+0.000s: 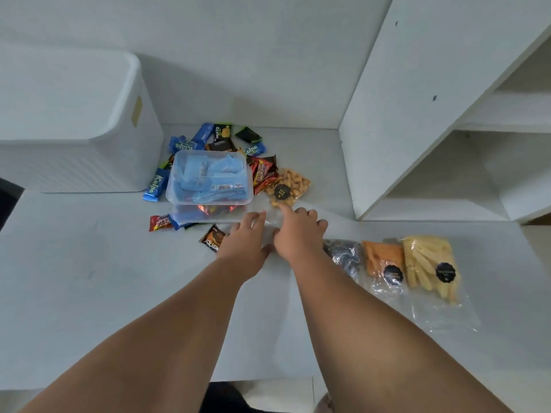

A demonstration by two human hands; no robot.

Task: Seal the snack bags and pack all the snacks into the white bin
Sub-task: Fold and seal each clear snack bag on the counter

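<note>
Snack bag on bench: left hand flat on its clear end, right hand index touching it, can't tell its grip.

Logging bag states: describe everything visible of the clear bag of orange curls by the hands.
The snack bag lies flat on the white table: clear plastic, orange curls bunched at its far end behind a round black sticker. Its empty near end lies under the fingers of the left hand and right hand. Red wrappers adjoin it.
</note>
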